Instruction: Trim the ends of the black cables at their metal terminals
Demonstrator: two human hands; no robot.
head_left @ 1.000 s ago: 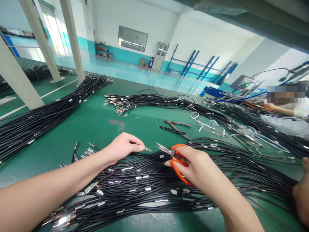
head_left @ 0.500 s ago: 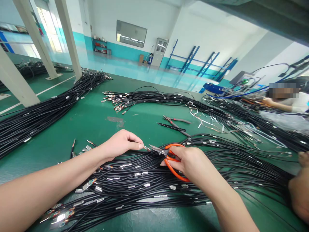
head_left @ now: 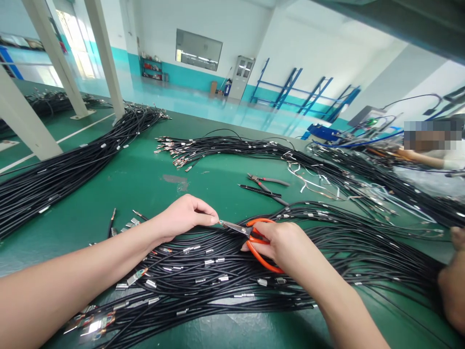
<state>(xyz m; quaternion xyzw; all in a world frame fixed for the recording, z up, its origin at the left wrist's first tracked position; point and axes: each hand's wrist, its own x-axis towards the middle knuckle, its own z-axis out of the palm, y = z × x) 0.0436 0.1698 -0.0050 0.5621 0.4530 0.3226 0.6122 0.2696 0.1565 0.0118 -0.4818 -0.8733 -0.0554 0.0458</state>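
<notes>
My left hand [head_left: 191, 213] pinches the end of a cable [head_left: 220, 222] between thumb and fingertips; only a small bit of it shows. Wrapped in the orange handles of a pair of scissors [head_left: 259, 258], my right hand [head_left: 285, 242] points the blades [head_left: 234, 227] left. Their tips touch or nearly touch the pinched end. Below both hands spreads a bundle of black cables [head_left: 189, 286] with silver metal connectors, several with bare coloured wires at the left. My left forearm covers part of the bundle.
Pliers [head_left: 271, 181] and a black pen-like tool [head_left: 259, 191] lie beyond my hands. More cable bundles [head_left: 232, 148] run across the green table [head_left: 138, 179]. Metal posts [head_left: 103, 58] stand at left. A co-worker [head_left: 450, 155] sits at far right; another person's hand [head_left: 454, 286] is at the right edge.
The scissor blades have come together and their tips have moved to the cable end at my left fingertips. My left hand has hardly moved.
</notes>
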